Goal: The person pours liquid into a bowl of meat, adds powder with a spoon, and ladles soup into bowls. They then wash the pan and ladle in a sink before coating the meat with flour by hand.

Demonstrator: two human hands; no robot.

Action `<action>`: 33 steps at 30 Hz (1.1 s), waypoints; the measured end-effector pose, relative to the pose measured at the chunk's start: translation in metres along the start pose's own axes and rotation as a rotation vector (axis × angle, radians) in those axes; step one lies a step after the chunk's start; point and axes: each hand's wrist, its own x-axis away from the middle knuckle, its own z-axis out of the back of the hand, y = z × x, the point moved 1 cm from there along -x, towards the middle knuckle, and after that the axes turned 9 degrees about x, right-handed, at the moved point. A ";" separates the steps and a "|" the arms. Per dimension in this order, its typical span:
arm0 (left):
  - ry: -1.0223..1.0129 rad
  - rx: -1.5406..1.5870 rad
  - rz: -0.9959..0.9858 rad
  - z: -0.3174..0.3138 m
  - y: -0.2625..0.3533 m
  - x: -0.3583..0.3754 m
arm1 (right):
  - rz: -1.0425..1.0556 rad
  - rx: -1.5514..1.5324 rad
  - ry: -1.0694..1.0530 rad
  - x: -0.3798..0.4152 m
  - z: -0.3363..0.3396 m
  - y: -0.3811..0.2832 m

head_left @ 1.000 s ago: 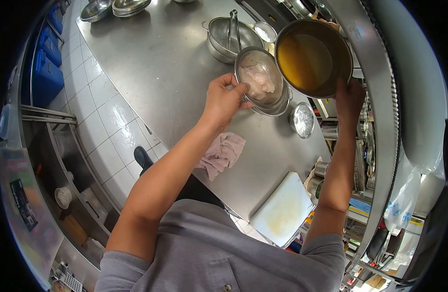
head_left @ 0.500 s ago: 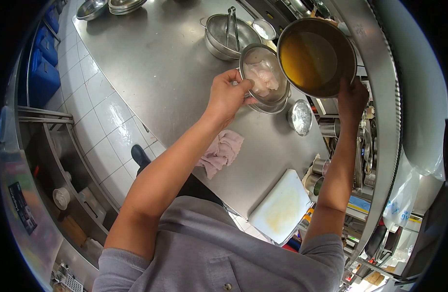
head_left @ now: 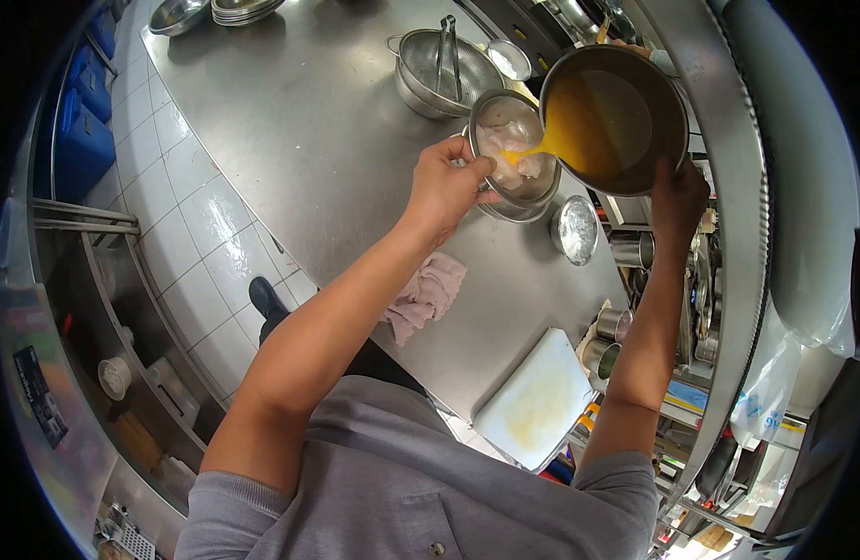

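My left hand (head_left: 446, 185) grips the near rim of a small steel bowl (head_left: 505, 112) that holds pale raw meat (head_left: 497, 145). The bowl stands on the steel counter (head_left: 327, 131). My right hand (head_left: 677, 194) holds a larger steel bowl (head_left: 626, 177) tilted toward the small one. Yellow-orange liquid (head_left: 593, 117) runs from its lip in a thin stream onto the meat.
Behind the small bowl stands a metal strainer (head_left: 428, 67) with tongs (head_left: 451, 47) across it. A foil-covered cup (head_left: 576, 230) sits to the right, a pink cloth (head_left: 426, 295) near the front edge, a white cutting board (head_left: 539, 401) at the corner. Stacked bowls (head_left: 236, 9) stand far left.
My right hand has tipped the large bowl further, and the yellow liquid now pours onto the meat. My left hand stays on the small bowl's rim.
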 end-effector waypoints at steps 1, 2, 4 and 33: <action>0.005 0.013 -0.009 -0.001 0.000 -0.001 | 0.007 0.009 0.007 0.002 -0.005 0.007; 0.010 0.025 -0.017 -0.002 -0.001 -0.001 | 0.011 0.005 0.036 0.005 -0.014 0.016; 0.015 0.041 -0.023 -0.002 -0.001 -0.001 | 0.019 -0.033 0.046 0.006 -0.017 0.022; 0.039 0.034 -0.101 -0.009 0.033 -0.023 | -1.011 -1.311 -0.515 0.026 -0.154 0.082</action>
